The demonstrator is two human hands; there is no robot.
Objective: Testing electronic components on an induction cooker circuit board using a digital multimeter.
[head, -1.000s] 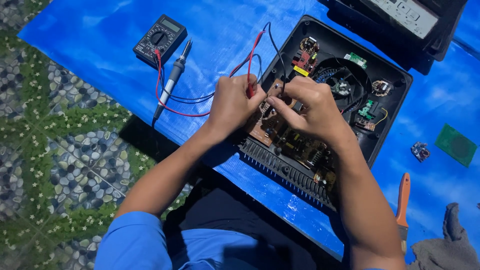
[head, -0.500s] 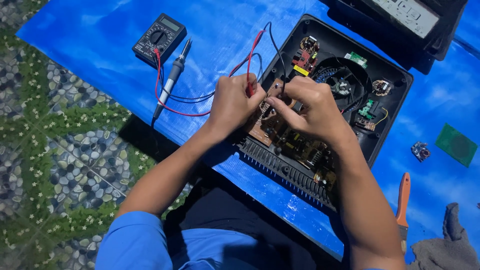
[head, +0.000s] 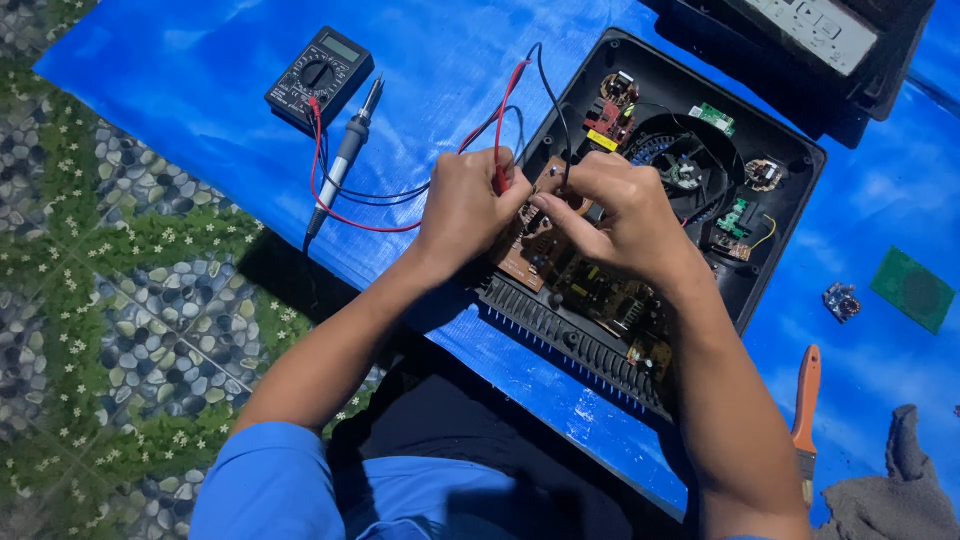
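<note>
left hand [head: 465, 205] pinches red probe [head: 497, 170] | right hand [head: 610, 215] fingers pinch black probe [head: 563, 172] | both on circuit board [head: 580, 280]

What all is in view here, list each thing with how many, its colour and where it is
multimeter: one, black, top left on the blue sheet
red probe: one, in the left hand
black lead: one, running to the right hand
soldering iron: one, grey and black, beside the multimeter
open appliance case: one, black, centre
circuit board: one, brown, inside the case
lid panel: one, black, top right
small green board: one, right edge
brush: one, orange handle, lower right
cloth: one, grey, bottom right
blue sheet: one, under everything
left hand: one, on the board
right hand: one, on the board
</note>
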